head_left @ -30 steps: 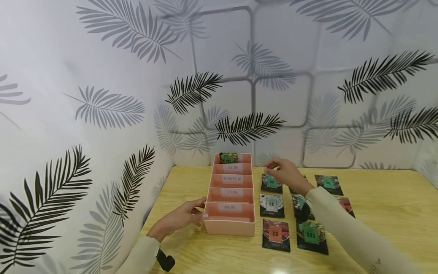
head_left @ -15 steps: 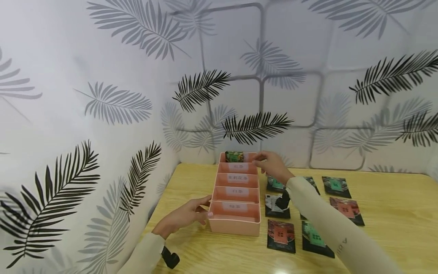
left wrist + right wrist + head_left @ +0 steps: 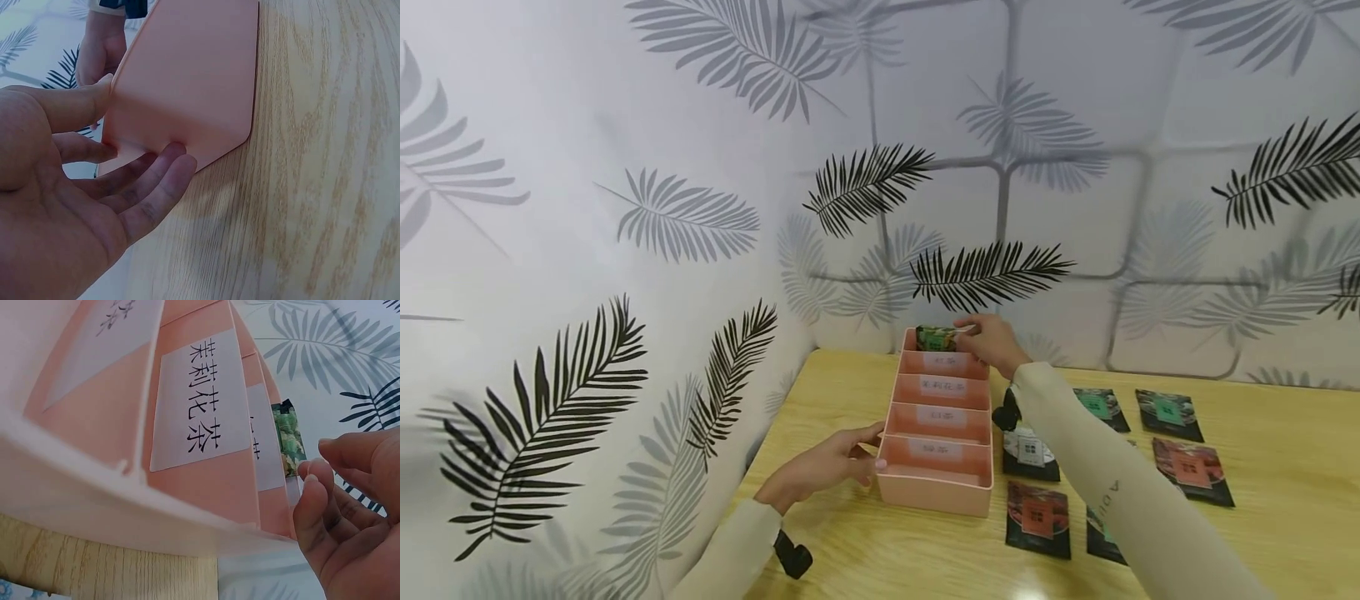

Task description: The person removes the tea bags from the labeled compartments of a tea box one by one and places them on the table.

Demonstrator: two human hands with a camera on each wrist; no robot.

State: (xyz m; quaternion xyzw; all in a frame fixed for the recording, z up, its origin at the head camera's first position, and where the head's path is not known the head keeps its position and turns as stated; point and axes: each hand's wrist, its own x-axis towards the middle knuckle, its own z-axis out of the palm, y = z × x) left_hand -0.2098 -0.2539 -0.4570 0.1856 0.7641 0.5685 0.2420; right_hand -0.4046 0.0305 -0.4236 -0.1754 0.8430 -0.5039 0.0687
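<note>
A long pink divided box [image 3: 934,498] stands on the table, white labels on its dividers. In its rearmost compartment sits a green patterned sachet [image 3: 934,338]. My right hand [image 3: 991,340] reaches over that compartment, fingertips right at the sachet's right end. In the right wrist view its fingers are loosely bent beside the sachet [image 3: 289,434], with a gap between thumb and fingertips. My left hand [image 3: 823,467] rests at the box's near left corner. In the left wrist view, one fingertip [image 3: 106,84] is at the rim and the others touch the outer wall.
Dark sachets lie right of the box: a white-labelled one [image 3: 1030,454], a red one [image 3: 1037,518], another red one [image 3: 1193,471], and green ones [image 3: 1169,413], partly hidden by my right sleeve [image 3: 1097,467]. A leaf-patterned wall [image 3: 1060,325] borders the table's back.
My right hand has moved from above the sachets on the table to the box's rear compartment. The left hand stays at the box corner. The head view has shifted, moving everything rightward.
</note>
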